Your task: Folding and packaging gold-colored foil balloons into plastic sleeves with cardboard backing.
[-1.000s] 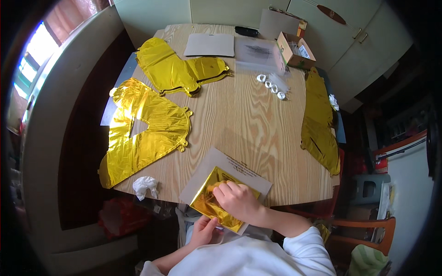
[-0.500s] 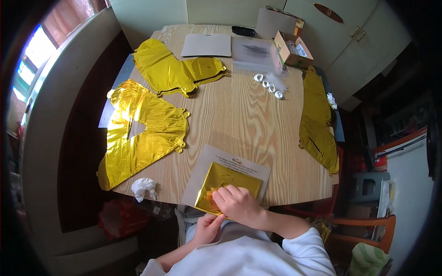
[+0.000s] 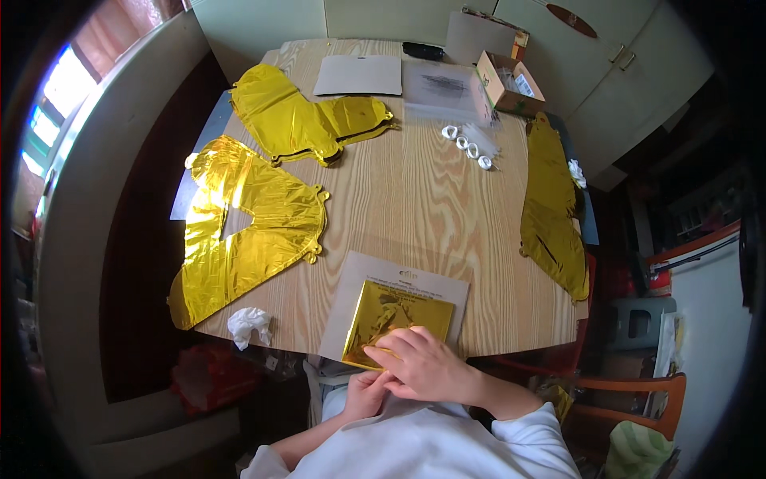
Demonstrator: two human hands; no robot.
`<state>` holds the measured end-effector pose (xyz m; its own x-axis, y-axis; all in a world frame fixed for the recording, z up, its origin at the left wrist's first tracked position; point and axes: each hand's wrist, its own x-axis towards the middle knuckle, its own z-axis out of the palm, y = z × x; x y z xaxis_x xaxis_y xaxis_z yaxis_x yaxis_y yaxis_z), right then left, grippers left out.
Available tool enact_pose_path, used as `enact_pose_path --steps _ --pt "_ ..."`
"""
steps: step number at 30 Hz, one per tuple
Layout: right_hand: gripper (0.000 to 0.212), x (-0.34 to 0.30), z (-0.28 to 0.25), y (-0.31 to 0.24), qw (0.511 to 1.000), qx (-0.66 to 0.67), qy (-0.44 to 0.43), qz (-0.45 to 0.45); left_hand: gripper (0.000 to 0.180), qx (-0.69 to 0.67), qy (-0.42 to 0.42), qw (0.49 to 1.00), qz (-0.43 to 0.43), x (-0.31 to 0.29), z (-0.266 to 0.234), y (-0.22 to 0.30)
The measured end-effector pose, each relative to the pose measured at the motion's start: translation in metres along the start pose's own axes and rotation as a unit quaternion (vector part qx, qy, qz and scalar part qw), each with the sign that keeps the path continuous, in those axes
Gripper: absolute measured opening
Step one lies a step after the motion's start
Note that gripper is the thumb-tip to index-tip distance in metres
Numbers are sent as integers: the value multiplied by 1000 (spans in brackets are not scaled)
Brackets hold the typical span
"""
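Observation:
A folded gold foil balloon (image 3: 387, 315), flat and square, lies on a clear plastic bag with print (image 3: 339, 307) at the table's near edge. My left hand (image 3: 367, 393) is just below the foil's near edge, thumb and fingers closed on that edge. My right hand (image 3: 427, 369) is over the near right part of the foil. Its fingers are bent loosely, with the thumb apart from them, and the fingertips reach toward my left hand. Part of the foil's near edge is hidden under the right hand.
Flat gold foil balloons lie at the left (image 3: 275, 219), far left (image 3: 279, 120) and right edge (image 3: 550, 207). A crumpled white tissue (image 3: 250, 327) is near left. Several white ribbon rolls (image 3: 472, 150), plastic sleeves (image 3: 443, 88), a grey board (image 3: 359, 77) and a cardboard box (image 3: 523, 102) stand farther back.
My right hand has slid toward me and slightly right off the foil's middle, and its fist has loosened. My left hand has moved slightly right.

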<state>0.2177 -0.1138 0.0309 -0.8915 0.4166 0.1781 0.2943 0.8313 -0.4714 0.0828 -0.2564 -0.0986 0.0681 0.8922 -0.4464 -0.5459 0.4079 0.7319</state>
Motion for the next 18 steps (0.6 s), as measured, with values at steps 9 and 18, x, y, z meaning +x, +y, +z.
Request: enact_pose_path --steps 9,18 --pt "48 -14 14 2 996 -39 70 29 63 -286 -127 948 52 6 -2 -21" --pt "35 -15 24 -2 985 -80 147 36 66 -304 -164 938 24 11 -6 -27"
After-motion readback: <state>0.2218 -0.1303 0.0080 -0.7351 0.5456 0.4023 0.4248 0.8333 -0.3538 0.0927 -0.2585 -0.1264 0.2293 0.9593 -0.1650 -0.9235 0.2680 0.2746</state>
